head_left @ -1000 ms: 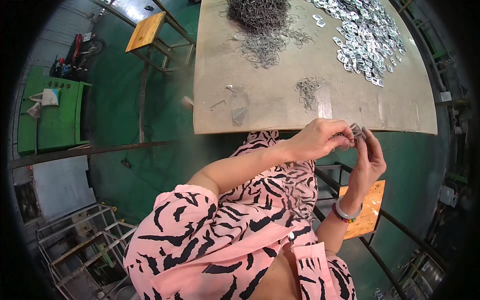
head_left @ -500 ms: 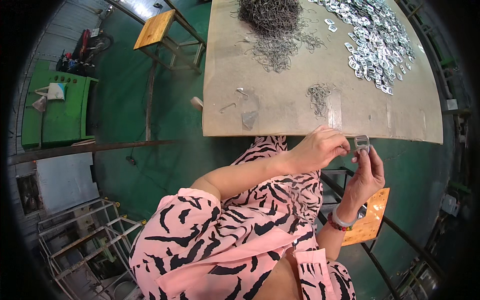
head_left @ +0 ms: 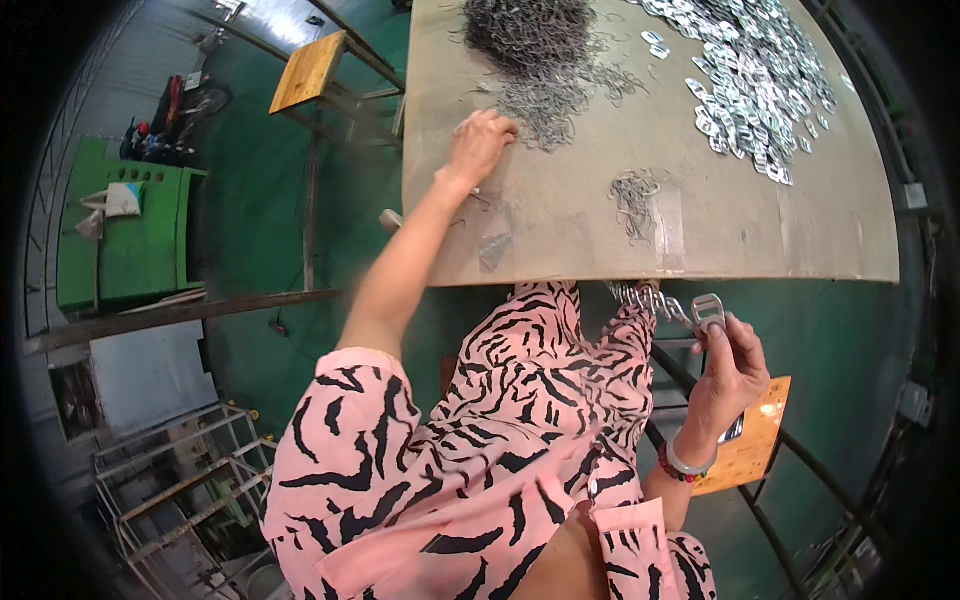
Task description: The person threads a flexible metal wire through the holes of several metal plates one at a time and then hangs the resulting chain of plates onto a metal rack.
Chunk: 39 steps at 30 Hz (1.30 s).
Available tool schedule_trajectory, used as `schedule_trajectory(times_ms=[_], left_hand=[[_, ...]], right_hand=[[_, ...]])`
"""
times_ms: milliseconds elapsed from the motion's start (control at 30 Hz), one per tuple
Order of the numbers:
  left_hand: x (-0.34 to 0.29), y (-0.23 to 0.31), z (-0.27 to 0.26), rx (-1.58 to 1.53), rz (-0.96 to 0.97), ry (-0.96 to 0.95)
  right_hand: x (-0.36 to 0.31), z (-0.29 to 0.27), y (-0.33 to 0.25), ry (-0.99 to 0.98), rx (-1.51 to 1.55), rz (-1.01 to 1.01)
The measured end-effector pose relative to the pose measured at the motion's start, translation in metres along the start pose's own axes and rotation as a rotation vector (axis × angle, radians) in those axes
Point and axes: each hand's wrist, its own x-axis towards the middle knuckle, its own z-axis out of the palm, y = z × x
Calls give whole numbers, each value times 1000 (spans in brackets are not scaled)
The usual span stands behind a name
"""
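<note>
My left hand (head_left: pixel 481 146) is stretched out over the table at the left edge of a large tangle of thin grey wire hooks (head_left: pixel 530 35). Its fingers are curled together, and whatever they pinch is hidden. Near the table's front edge, my right hand (head_left: pixel 733 365) holds up a shiny metal buckle (head_left: pixel 707 312) with a slotted rectangular frame, gripped between thumb and fingers. Beside that buckle, just below the table edge, runs a blurred row of shiny metal pieces (head_left: pixel 650 298). A small cluster of wire hooks (head_left: pixel 634 203) lies nearer to me on the table.
A big heap of silver buckles (head_left: pixel 765 85) covers the table's far right. A clear plastic scrap (head_left: pixel 493 252) lies near the front edge of the table (head_left: pixel 570 235). Wooden stools stand at the far left (head_left: pixel 308 72) and under my right arm (head_left: pixel 750 445). A green cabinet (head_left: pixel 130 240) is further left.
My left hand has left the buckle at my right hand and moved far left and forward to the wire hooks. My right hand keeps the buckle, slightly lower; the metal row now shows.
</note>
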Motion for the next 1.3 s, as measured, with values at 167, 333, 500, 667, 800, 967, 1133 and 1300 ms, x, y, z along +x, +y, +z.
schedule_trajectory(times_ms=[167,333,500,667,800,967,1133,1300], left_hand=[[-5,4,2,68,92,18],[-17,63,1,-224,-98,174],[-41,141,31,-442,22,13],[-41,147,22,-445,17,-13],[-24,86,-3,-164,-231,0],[-30,61,6,76,-163,-30],[-34,63,6,34,-167,-3],[-30,120,-10,-421,-131,32]], right_hand=[[-3,1,-3,42,-10,8],[-12,-2,-6,31,-36,-42],[-16,-1,-11,2,-73,-64],[-21,4,-12,6,-87,-95],[-25,3,-12,7,-89,-79],[-21,1,-11,7,-108,-60],[-14,7,-11,-14,-123,-24],[-7,3,-17,42,-170,51]])
